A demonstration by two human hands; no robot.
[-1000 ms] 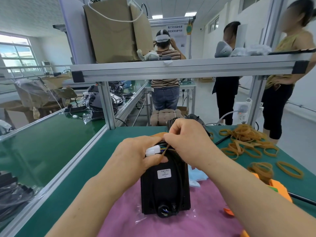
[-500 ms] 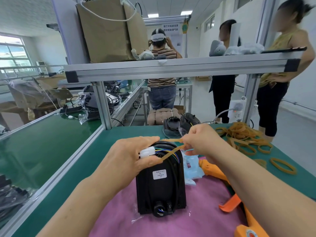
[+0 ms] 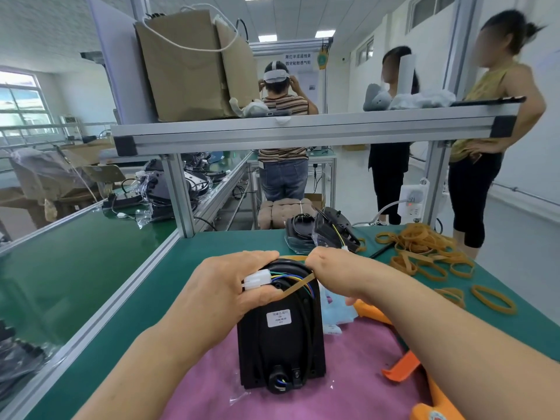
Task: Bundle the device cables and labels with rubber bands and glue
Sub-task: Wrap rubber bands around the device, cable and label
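Right hand (image 3: 330, 269) stretching rubber band (image 3: 298, 285)

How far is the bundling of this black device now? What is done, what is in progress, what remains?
Done: the left hand has gathered the coloured wires and pins their white plug against the top of the black device. In hand: the right hand pulls a rubber band taut across the wires; it is not yet settled around them. Left: seating the band and any gluing. No glue is visible. Spare bands lie at right.
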